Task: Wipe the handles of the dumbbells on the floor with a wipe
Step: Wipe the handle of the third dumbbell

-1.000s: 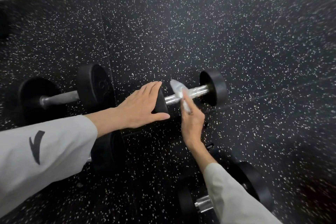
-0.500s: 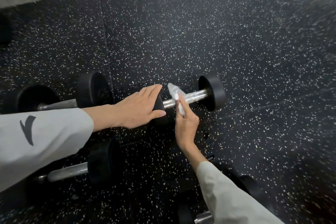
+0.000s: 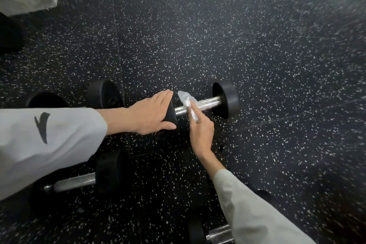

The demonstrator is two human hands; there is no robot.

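Midway through, by the look of it: wipe (image 3: 187,103) pinched in right hand (image 3: 202,134) against the handle (image 3: 200,105) of 1 dumbbell, left hand (image 3: 150,115) flat on its 9 o'clock end. At least 3 more dumbbells at 7 to 9 o'clock, apparently not yet wiped.

My left hand (image 3: 147,116) lies flat on the dumbbell (image 3: 224,99)'s near weight; my right hand (image 3: 202,134) presses the wipe (image 3: 187,103) onto its handle (image 3: 206,103).
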